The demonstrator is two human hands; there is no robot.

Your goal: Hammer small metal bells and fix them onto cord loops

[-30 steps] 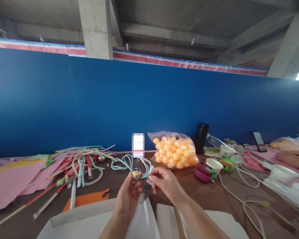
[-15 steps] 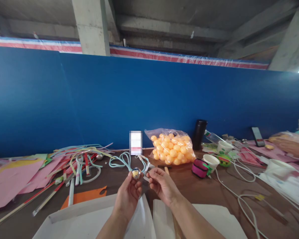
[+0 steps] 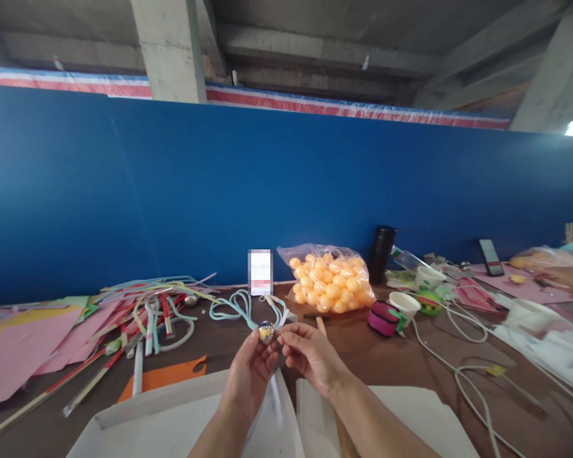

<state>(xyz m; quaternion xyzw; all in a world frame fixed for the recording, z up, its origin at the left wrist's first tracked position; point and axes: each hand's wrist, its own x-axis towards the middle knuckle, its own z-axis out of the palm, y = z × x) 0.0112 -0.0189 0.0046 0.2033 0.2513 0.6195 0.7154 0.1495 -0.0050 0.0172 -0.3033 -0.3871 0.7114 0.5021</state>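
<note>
My left hand (image 3: 249, 369) grips a shiny silver ball (image 3: 266, 332) between the thumb and fingers, above the desk in the middle of the head view. Close on its right, my right hand (image 3: 312, 357) is closed in a pinch, fingertips at the ball's right side. Whatever the pinch holds is too small to make out. Behind the hands lies a coiled light-blue cord (image 3: 239, 308). White paper sheets (image 3: 172, 413) lie below my forearms, with a wooden stick (image 3: 344, 436) partly under my right arm.
A clear bag of orange balls (image 3: 332, 286) stands behind my hands, a phone with a blurred screen (image 3: 260, 273) to its left. Tubes and pink paper (image 3: 23, 346) cover the left. Rightward are a paper cup (image 3: 405, 304), black flask (image 3: 382, 254), cables and another person's hand (image 3: 570, 273).
The silver ball and my left hand have shifted slightly right, and my right fingertips are now closer to the ball. Another person's hand has appeared at the far right.
</note>
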